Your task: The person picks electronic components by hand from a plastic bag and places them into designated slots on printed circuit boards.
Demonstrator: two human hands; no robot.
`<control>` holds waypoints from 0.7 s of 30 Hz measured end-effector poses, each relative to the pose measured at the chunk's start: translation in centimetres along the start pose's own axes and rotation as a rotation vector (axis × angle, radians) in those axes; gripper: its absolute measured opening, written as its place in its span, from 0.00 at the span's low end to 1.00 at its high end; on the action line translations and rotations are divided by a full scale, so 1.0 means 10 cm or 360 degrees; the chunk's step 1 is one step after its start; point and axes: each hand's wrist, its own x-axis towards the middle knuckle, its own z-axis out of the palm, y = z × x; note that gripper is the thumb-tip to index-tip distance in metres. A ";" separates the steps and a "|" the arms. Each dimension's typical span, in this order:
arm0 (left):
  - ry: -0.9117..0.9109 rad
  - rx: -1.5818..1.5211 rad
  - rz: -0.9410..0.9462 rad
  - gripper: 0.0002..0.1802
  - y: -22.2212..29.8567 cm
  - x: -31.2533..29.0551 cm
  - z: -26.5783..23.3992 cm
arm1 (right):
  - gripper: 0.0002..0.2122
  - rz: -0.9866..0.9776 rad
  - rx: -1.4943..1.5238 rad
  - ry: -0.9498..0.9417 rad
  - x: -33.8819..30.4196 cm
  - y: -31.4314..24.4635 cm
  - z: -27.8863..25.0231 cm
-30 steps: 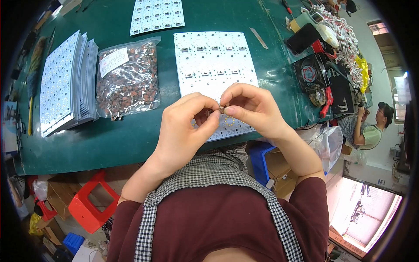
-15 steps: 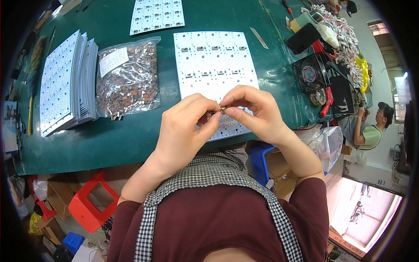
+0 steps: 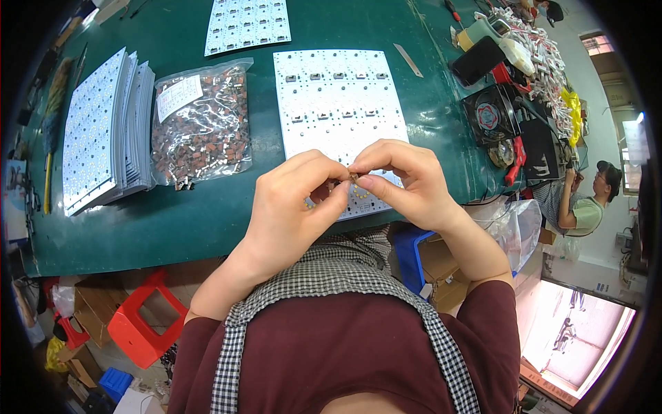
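Observation:
Over the near part of a white circuit board (image 3: 338, 143), both my hands meet at the fingertips. Between thumb and forefinger of my right hand (image 3: 408, 185) is a small brown-and-metal electronic component (image 3: 354, 176), mostly covered by the fingers. My left hand (image 3: 289, 207) is also closed in a pinch against its left side; whether those fingers hold a second piece cannot be seen. Rows of small dark switch-like parts (image 3: 339, 76) sit on the far half of the board. Yellowish round spots show on the board beneath my fingers.
Left of the board lies a clear bag (image 3: 200, 127) of small brown components, beside a leaning stack of white boards (image 3: 91, 134). Another populated board (image 3: 248, 26) lies farther back. A metal strip (image 3: 408, 60), phone (image 3: 478, 61) and fan (image 3: 488, 116) are at right.
My fingertips have shifted slightly, and the small component between them sits at a different angle. Both hands stay over the same part of the board.

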 end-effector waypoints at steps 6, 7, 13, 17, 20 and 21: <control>0.0009 -0.0063 -0.0016 0.04 0.00 -0.01 0.01 | 0.06 -0.0030 0.0047 -0.0026 0.00 0.02 -0.01; 0.0003 -0.0100 -0.0040 0.04 0.00 0.00 0.01 | 0.06 -0.0031 0.0062 -0.0044 -0.01 0.02 -0.02; -0.0024 -0.0145 -0.0070 0.03 -0.02 0.00 0.01 | 0.06 0.0096 0.0139 -0.0171 -0.02 -0.01 -0.06; -0.0018 -0.0096 -0.0072 0.03 -0.01 0.00 0.01 | 0.05 0.0161 0.0192 -0.0185 -0.02 -0.02 -0.06; -0.0034 -0.0109 -0.0095 0.03 0.00 0.01 0.00 | 0.05 0.0254 0.0395 -0.0142 -0.03 -0.01 -0.05; -0.0038 -0.0136 -0.0091 0.04 0.01 0.01 -0.01 | 0.07 0.0394 0.0609 -0.0133 -0.03 -0.01 -0.05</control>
